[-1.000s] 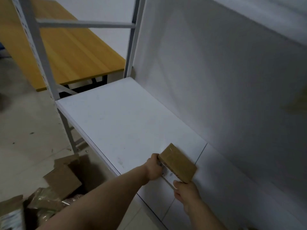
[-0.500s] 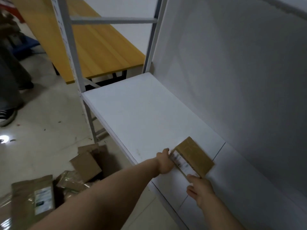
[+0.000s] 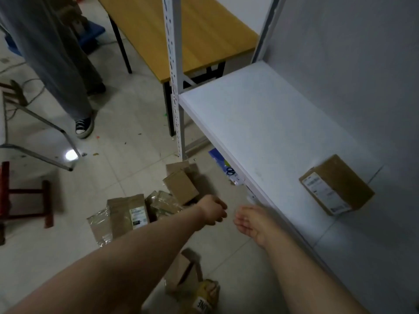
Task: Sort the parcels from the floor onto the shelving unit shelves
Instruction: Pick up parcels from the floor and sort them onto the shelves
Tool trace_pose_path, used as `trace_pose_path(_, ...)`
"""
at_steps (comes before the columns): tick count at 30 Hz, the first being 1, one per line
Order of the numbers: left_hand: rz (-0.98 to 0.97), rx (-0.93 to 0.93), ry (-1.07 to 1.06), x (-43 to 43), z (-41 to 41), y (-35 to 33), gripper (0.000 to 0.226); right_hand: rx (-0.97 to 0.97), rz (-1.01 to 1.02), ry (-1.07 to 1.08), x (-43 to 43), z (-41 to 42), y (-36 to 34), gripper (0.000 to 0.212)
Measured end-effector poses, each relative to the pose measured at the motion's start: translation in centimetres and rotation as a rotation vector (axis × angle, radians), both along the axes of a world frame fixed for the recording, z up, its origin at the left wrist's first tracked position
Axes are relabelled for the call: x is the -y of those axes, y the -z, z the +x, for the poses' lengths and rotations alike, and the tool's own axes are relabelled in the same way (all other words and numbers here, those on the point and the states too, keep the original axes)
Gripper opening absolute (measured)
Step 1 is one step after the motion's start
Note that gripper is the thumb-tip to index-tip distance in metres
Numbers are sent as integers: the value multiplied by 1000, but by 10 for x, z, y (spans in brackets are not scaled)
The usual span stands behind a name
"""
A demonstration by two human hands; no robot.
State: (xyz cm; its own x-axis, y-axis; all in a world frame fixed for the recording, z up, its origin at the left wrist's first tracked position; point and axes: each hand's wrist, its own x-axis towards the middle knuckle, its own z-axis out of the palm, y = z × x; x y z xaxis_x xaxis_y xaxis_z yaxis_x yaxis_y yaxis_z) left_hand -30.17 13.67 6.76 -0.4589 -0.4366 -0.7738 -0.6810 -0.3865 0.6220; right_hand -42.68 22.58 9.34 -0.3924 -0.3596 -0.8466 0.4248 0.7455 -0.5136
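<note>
A small brown cardboard parcel [image 3: 336, 185] with a white label lies on the white shelf [image 3: 256, 123], near the back wall, touched by neither hand. My left hand [image 3: 212, 213] hangs over the floor with its fingers curled and nothing in it. My right hand [image 3: 252, 223] is beside it, just off the shelf's front edge, fingers apart and empty. Below the hands several parcels lie on the floor: a brown box [image 3: 181, 186], a labelled padded envelope [image 3: 129, 215] and clear-wrapped packets [image 3: 99, 225]. Another packet [image 3: 195, 288] lies near my forearms.
The white slotted upright [image 3: 173, 71] of the shelving unit stands at the shelf's left corner. A wooden table [image 3: 188, 30] is behind it. Another person's legs and a sneaker [image 3: 84, 126] stand at the left, by a metal frame [image 3: 38, 137] and a red stool [image 3: 25, 193].
Both hands let go of the brown parcel, which now rests on the shelf. They pulled back off the shelf toward the floor pile, and my view swung left and down.
</note>
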Motion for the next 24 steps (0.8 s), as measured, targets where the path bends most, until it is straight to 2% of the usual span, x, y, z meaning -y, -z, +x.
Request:
trace_pose_path(2, -61, 101, -62, 17, 49, 18, 15, 33, 5, -36, 10, 38, 17, 12)
trace_pose_path(6, -93, 235, -111, 40, 129, 56, 17, 88, 44, -45, 19, 101, 64, 14)
trace_pose_path(12, -7, 342, -90, 30, 200, 150, 11, 148, 146, -35, 2, 163, 175, 19)
trace_pose_path(15, 63, 402, -87, 8, 214, 218, 16, 136, 259, -59, -16, 178, 237, 21)
trace_pose_path(18, 160, 434, 1, -12, 210, 284, 10, 122, 334, -86, -30, 184, 305, 14)
trace_pose_path(21, 169, 426, 41, -28, 202, 353, 29, 106, 381, -92, -46, 182, 373, 13)
trace_pose_path(24, 163, 403, 31, -45, 194, 416, 35, 78, 394, -114, -58, 181, 437, 7)
